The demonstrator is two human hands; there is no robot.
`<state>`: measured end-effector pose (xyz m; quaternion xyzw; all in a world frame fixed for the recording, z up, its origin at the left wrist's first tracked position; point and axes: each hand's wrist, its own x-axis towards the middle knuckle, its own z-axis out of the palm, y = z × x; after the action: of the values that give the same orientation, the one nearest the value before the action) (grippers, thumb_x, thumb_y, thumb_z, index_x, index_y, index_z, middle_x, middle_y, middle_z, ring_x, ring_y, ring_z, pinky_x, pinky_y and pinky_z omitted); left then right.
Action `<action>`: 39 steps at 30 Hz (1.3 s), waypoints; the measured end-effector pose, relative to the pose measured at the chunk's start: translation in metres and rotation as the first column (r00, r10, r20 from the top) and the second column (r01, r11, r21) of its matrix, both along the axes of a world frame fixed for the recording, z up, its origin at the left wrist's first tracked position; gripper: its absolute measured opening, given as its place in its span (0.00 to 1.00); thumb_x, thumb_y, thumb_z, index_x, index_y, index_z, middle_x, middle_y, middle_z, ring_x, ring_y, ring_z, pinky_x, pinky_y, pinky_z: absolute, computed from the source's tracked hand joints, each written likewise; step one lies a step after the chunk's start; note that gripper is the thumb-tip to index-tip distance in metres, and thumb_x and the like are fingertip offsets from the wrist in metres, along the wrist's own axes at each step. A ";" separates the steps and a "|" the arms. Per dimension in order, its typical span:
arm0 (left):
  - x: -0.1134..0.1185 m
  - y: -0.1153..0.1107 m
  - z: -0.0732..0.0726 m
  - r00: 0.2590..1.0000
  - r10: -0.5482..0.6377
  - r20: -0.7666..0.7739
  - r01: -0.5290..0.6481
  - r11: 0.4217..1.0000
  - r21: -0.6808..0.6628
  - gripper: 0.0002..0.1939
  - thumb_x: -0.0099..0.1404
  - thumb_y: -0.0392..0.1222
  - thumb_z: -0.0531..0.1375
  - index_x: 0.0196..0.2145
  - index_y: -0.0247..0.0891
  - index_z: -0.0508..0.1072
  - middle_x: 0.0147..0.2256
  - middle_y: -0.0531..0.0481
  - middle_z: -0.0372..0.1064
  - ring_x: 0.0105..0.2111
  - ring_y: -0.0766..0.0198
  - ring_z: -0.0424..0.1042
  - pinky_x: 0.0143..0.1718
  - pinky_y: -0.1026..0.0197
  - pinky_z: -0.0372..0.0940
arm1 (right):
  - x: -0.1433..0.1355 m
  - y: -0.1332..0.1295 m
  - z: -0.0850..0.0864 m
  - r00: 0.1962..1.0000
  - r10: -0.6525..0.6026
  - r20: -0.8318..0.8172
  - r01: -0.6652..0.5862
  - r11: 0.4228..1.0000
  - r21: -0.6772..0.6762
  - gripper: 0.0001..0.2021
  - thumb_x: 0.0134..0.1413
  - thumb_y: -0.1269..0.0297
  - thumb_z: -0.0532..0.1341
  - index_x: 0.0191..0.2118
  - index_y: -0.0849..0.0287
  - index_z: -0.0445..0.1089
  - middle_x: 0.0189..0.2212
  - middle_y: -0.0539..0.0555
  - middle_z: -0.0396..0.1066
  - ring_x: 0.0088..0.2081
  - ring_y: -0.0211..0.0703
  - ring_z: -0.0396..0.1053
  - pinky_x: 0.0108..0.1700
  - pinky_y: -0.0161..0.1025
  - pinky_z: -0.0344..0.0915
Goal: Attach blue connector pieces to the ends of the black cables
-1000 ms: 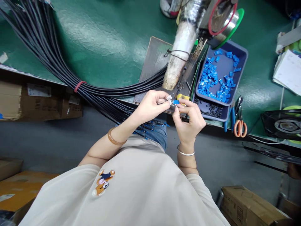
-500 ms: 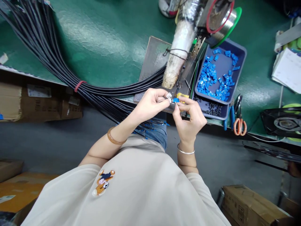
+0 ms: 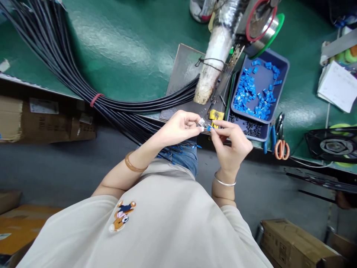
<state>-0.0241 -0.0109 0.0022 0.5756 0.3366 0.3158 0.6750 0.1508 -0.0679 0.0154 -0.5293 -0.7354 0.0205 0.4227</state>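
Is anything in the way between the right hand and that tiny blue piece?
No, nothing visible: the right hand has its fingertips at the tiny blue piece. The yellow block lies beyond, not between.

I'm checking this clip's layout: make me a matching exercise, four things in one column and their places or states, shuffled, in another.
Column 1
1. Black cables
2. Loose blue pieces
3. Small blue part
4. Orange-handled tool

Column 2
A. Spread in the upper tray
B. On the picture-right side of the lower tray
C. Gathered by a red band
D. At the fingertips of the right hand, close to the left hand

Right pairs: 1-C, 2-A, 3-D, 4-B
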 end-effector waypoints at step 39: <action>0.015 0.004 -0.006 0.966 0.243 0.090 -0.240 0.970 -0.037 0.08 0.57 0.40 0.66 0.25 0.35 0.72 0.24 0.53 0.65 0.22 0.73 0.61 0.22 0.69 0.54 | -0.016 0.012 -0.024 0.991 -0.083 -0.100 0.092 0.992 0.085 0.04 0.55 0.71 0.63 0.32 0.55 0.68 0.39 0.51 0.77 0.41 0.40 0.77 0.43 0.40 0.76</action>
<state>-0.0092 -0.0068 -0.0036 0.5060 0.3760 0.4180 0.6541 0.1352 -0.0557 -0.0086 -0.5398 -0.6904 -0.0056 0.4816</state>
